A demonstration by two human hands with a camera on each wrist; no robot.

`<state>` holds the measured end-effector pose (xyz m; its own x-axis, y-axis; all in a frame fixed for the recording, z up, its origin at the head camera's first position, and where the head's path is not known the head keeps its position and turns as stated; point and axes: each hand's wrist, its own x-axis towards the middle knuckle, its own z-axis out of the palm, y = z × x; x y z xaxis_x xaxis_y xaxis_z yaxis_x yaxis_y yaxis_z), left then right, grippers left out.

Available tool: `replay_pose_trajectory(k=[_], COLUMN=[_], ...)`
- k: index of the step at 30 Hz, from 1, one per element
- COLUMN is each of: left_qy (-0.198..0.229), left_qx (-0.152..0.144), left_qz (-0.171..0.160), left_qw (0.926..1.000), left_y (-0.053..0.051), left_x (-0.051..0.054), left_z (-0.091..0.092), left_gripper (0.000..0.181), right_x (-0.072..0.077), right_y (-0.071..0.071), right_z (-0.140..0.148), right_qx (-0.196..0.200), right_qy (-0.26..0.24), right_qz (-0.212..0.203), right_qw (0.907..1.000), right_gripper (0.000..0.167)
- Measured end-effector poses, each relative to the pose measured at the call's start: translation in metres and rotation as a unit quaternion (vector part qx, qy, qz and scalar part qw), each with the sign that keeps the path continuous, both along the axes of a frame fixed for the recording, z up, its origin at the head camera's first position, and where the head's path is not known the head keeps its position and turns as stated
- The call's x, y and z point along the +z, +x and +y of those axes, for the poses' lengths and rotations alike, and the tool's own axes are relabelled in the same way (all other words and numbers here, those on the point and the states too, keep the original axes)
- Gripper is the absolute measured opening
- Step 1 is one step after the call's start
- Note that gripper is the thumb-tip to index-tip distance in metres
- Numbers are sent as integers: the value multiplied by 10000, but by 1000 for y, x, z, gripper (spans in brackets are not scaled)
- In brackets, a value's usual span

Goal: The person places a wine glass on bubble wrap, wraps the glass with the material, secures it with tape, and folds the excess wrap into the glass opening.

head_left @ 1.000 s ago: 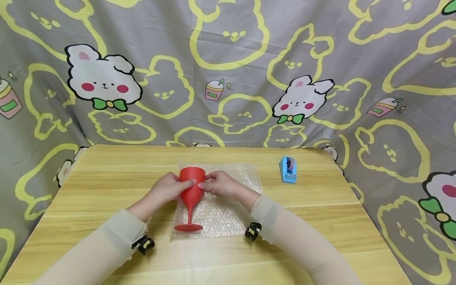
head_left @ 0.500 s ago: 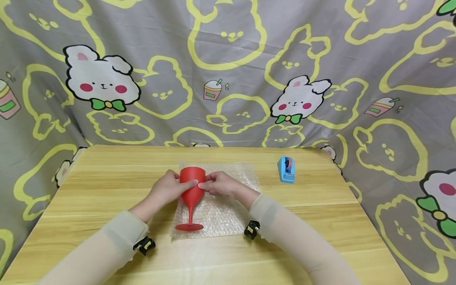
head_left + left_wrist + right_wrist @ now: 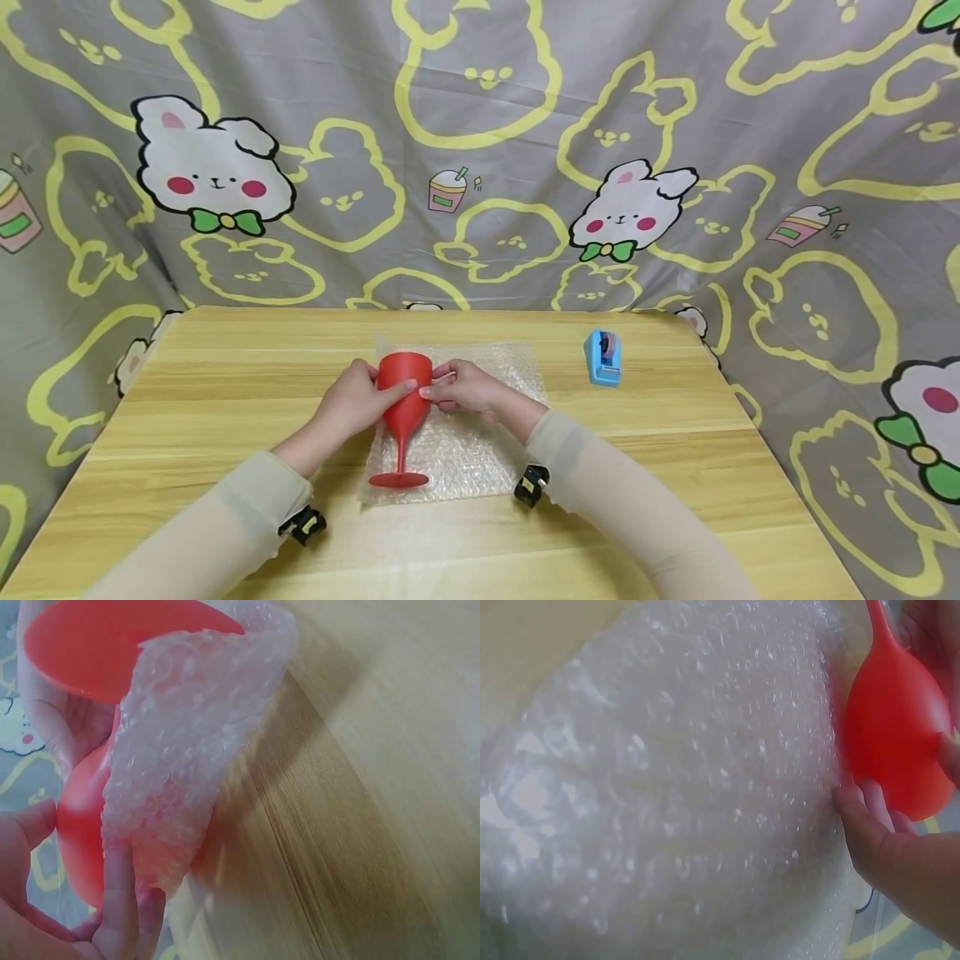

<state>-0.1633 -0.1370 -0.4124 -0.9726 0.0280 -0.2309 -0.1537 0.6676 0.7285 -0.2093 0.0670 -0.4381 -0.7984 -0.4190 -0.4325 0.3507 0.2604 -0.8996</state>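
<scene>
The red goblet (image 3: 406, 408) hides some fingertips of the left hand (image 3: 351, 402) and right hand (image 3: 468, 390) in the head view; from the left wrist, raised bubble wrap (image 3: 480, 454) covers most of the stem and one side of the bowl. The right wrist view cuts off the foot.

The wrap lies on the counter (image 3: 675, 450) beneath the goblet, spreading under the right fingers. Well apart to their right, and farther off, stands a light-blue tape dispenser (image 3: 603, 358); beyond the fingers hangs a printed curtain (image 3: 517, 171).

The goblet lies between the two sets of fingers, its long axis running away from the person, mouth at the far end, foot nearest. The left fingers curl round the bowl, parted by its thickness, one overlapping the wrap's edge; the right fingers and thumb pinch the bowl's opposite side.
</scene>
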Motion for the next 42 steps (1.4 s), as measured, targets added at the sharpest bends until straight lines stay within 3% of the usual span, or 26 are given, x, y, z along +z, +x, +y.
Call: replay_pose_trajectory(k=[9, 17, 20, 34, 42], left_qy=[165, -169, -267, -68, 170], left_qx=[-134, -193, -199, -251, -183], left_qz=[-21, 414, 476, 398, 471], left_qw=[9998, 9988, 9983, 9989, 9986], left_y=[3, 4, 4, 3, 2], left_x=[3, 4, 3, -2, -1], left_z=[-5, 1, 1, -5, -6], left_gripper=[50, 48, 48, 48, 47], right_x=[1, 5, 7, 10, 10], right_y=[-3, -1, 0, 1, 1], right_z=[4, 5, 2, 1, -1], right_qx=[187, 710, 848, 799, 595], right_qy=[-26, 705, 816, 1014, 898], right_qz=[35, 911, 1033, 981, 780], right_qw=[9998, 9908, 9877, 9868, 9911], right_gripper=[45, 48, 49, 60, 67])
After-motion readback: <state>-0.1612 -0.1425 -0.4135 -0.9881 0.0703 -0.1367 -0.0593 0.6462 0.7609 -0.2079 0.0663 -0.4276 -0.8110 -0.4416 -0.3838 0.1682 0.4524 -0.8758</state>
